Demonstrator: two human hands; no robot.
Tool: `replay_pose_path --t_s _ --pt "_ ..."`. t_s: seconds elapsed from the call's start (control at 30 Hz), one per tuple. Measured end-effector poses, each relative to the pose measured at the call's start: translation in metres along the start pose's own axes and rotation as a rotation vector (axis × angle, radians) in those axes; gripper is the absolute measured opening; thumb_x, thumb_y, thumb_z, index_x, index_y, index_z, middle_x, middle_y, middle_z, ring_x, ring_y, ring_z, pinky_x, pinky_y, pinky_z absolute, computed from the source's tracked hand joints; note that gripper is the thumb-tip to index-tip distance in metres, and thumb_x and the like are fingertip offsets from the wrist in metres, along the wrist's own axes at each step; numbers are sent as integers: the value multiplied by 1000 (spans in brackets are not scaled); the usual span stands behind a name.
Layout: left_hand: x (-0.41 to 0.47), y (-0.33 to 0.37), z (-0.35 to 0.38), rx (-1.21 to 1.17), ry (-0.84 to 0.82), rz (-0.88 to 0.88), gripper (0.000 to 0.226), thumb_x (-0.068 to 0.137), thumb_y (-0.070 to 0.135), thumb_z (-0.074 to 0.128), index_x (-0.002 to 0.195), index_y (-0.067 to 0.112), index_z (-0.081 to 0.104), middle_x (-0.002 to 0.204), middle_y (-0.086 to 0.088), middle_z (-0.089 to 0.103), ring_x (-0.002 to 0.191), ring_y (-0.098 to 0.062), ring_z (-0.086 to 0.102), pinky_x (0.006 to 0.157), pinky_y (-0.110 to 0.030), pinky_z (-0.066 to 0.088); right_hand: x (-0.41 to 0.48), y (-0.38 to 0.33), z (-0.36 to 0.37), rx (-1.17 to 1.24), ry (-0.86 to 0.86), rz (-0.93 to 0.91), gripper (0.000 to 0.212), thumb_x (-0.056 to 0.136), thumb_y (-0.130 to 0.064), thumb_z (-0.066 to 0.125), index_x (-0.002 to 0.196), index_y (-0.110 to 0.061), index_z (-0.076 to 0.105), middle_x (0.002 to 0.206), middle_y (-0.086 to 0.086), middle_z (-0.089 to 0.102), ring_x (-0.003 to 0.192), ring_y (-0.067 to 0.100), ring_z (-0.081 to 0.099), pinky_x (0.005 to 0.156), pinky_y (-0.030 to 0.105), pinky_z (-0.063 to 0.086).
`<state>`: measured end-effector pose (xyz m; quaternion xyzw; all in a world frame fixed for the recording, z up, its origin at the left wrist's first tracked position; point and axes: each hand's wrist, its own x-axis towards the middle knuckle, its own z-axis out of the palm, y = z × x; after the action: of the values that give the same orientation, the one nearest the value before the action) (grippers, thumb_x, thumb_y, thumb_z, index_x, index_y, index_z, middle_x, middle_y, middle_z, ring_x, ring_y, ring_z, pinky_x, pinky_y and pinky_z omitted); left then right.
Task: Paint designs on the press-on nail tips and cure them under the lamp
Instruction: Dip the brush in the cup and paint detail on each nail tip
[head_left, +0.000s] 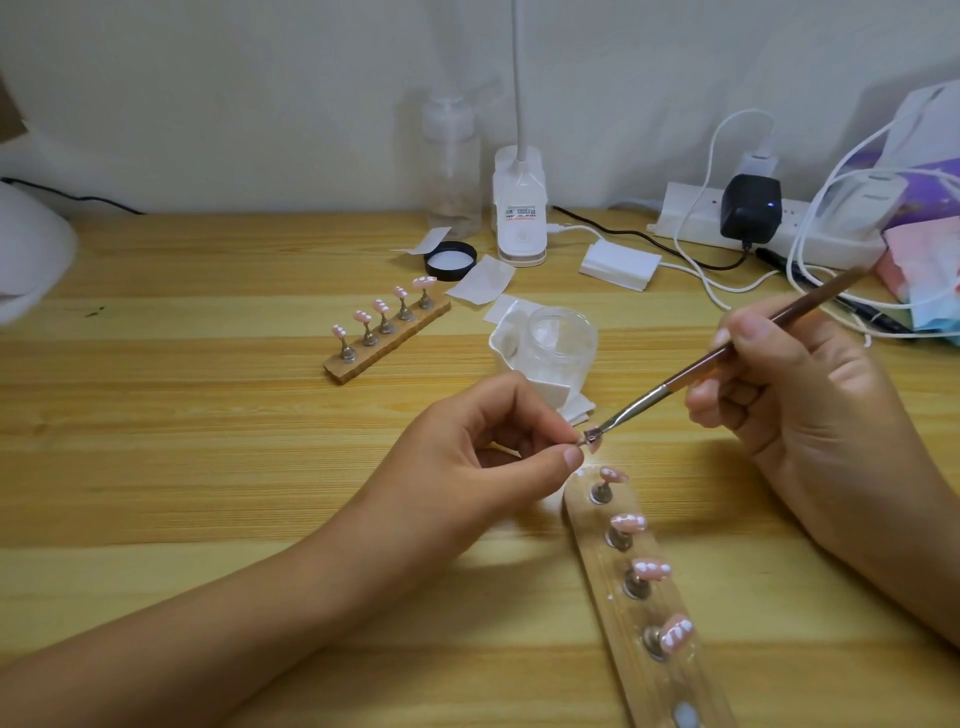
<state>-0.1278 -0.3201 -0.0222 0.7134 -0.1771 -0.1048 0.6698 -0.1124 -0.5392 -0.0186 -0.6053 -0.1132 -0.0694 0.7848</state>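
A white round lamp (31, 249) is seen at nine o'clock on the wooden table (182, 415), partly cut off by the edge. Toward eleven o'clock, a far wooden holder (387, 340) is laid at a slant. Five pink tips (382, 305) with white dots are held up on its little metal stands. At twelve o'clock, a black lid (450, 259), a clear pump bottle (451, 171) and a white desk lamp base (519, 218) are set near the wall. A glass jar (563, 340) is placed in front of them, with white wipes (480, 280) beside it.

The left hand (483, 457) is reached in from seven o'clock. One pink nail tip (592, 440) is pinched between its thumb and first finger (the other fingers are curled under). The tip is held up off the table, just above the top end of the near wooden holder (675, 686). It is touched by the hairs of a thin brown brush (727, 353), which is slanted up toward two o'clock. The brush is gripped by the right hand (795, 410), with fingers curled round the handle. On the near holder, at five o'clock, four more pink tips (652, 569) with white marks are stood in a row. At two o'clock, a white power strip (691, 218) with a black plug (750, 208) is laid by the wall.
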Motion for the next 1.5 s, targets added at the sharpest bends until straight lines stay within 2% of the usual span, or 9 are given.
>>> replay_pose_path --t_s 0.2,0.33,0.6,0.83,1.0,1.13,1.27,1.33,1.5 --pt "0 1 0 -36 -7 -11 11 76 17 70 74 27 68 68 13 62 65 -4 54 62 -15 44 2 2 -4 12 75 -8 7 87 -25 62 81 -24 63 62 -3 66 56 10 64 55 19 52" --pt "0 1 0 -38 -4 -16 10 76 18 70 74 28 68 70 12 64 64 -4 55 62 -16 45 1 1 -1 22 1 -1 29 91 -17 51 71 -30 68 61 -4 66 55 10 64 54 19 51" --pt "0 -2 -1 -67 -4 0 15 78 15 70 73 29 68 67 13 64 63 -3 57 62 -14 46 3 4 -6 -11 124 -3 4 88 -21 55 87 -17 56 63 -4 66 57 11 65 57 20 53" --pt "1 2 -2 -197 14 -35 20 76 11 74 83 30 73 81 4 72 77 -9 68 69 -17 52 4 0 -4 102 170 17 18 99 -12 47 84 -15 54 64 -7 64 59 7 63 59 18 52" --pt "-3 8 -1 -203 -67 1 19 75 13 78 75 30 70 80 6 70 83 -11 68 72 -16 50 5 -3 -1 105 194 40 25 101 -9 44 80 -15 57 61 -6 63 58 7 63 59 18 52" --pt "-16 15 4 62 -88 186 9 75 31 78 76 31 68 79 10 55 72 -11 48 68 -22 39 4 -4 -1 103 176 46 21 102 -9 43 84 -12 54 61 -5 64 58 7 63 59 18 52" --pt "-30 17 16 519 -227 509 8 82 33 74 79 26 74 80 23 44 79 5 45 74 -8 33 5 -4 -3 91 184 56 21 102 -10 44 84 -12 55 60 -4 64 59 8 64 59 18 52" --pt "-35 15 23 586 -263 551 14 85 32 73 79 20 76 82 23 50 81 8 43 79 -6 31 5 -3 -3 86 180 59 21 102 -10 44 84 -12 56 61 -4 64 60 8 64 59 18 52" --pt "-37 8 32 630 -286 587 24 90 35 67 76 18 79 74 6 66 76 -4 54 82 -11 39 4 -3 -4 70 165 68 20 101 -12 46 85 -12 57 63 -3 65 61 10 64 60 19 52"
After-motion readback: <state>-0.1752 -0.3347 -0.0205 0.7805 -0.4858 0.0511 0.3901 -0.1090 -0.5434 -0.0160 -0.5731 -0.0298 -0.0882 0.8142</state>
